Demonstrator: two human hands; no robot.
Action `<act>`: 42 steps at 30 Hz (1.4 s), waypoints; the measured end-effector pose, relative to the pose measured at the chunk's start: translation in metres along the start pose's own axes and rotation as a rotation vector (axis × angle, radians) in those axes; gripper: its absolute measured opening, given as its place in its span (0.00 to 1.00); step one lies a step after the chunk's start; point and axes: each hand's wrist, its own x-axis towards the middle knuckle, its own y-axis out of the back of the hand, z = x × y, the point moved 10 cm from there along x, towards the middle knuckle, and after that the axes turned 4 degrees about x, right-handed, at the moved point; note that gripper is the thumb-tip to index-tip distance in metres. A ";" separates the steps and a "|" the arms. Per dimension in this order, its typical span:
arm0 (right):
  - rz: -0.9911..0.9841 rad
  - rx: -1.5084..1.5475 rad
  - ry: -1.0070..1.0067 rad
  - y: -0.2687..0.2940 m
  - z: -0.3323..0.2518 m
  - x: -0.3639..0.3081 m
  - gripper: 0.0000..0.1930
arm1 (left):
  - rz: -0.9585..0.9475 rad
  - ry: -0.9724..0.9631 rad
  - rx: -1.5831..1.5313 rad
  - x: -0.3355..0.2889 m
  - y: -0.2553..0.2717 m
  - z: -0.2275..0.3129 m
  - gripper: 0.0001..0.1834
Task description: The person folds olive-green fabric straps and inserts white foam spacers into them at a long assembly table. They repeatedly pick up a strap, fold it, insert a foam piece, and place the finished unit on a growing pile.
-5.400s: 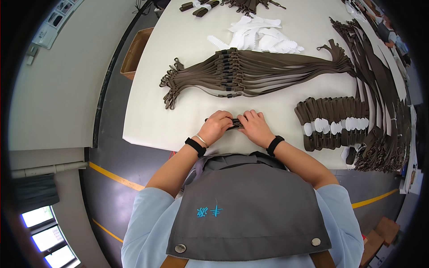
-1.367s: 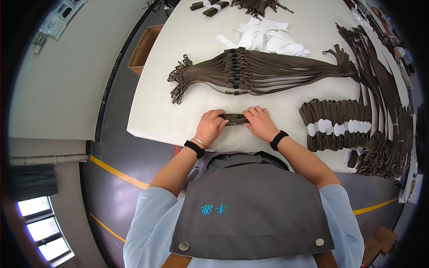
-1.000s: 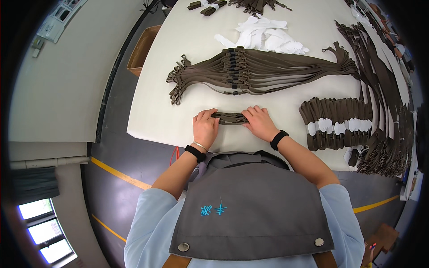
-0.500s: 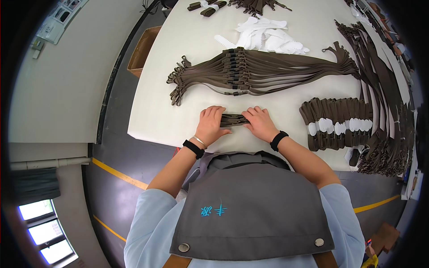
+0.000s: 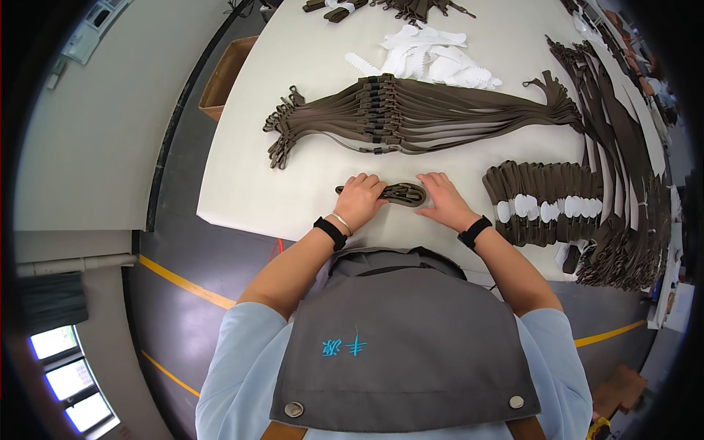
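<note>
A folded brown strap [image 5: 402, 193] lies on the white table [image 5: 293, 110] near its front edge. My left hand [image 5: 360, 201] grips the strap's left end, fingers curled over it. My right hand [image 5: 442, 200] rests flat beside the strap's right end, fingertips touching it. Both wrists wear black bands.
A long bundle of brown straps with buckles [image 5: 411, 114] lies across the table behind my hands. A row of folded straps with white tags [image 5: 546, 205] sits at the right, more straps [image 5: 623, 139] beyond. White pieces [image 5: 440, 59] lie at the back. A cardboard box [image 5: 224, 77] stands left.
My hands have kept working on the same folded strap at the table's front; the left hand shifted a little along its left end. The piles have not moved.
</note>
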 end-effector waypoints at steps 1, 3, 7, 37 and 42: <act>0.000 -0.026 0.006 0.004 -0.004 -0.003 0.40 | 0.005 -0.003 0.002 0.000 0.000 0.000 0.18; 0.009 -0.073 0.029 0.007 -0.013 -0.006 0.40 | 0.013 -0.009 0.009 -0.001 0.001 0.001 0.18; 0.058 -0.151 0.060 -0.003 -0.034 0.003 0.39 | 0.028 -0.018 0.008 -0.001 0.004 0.003 0.17; 0.013 0.063 0.125 -0.019 -0.026 0.027 0.18 | -0.056 -0.057 -0.068 0.010 0.012 0.002 0.22; -0.286 -0.052 0.075 -0.021 -0.025 0.041 0.21 | -0.095 -0.044 -0.023 0.011 0.000 -0.002 0.23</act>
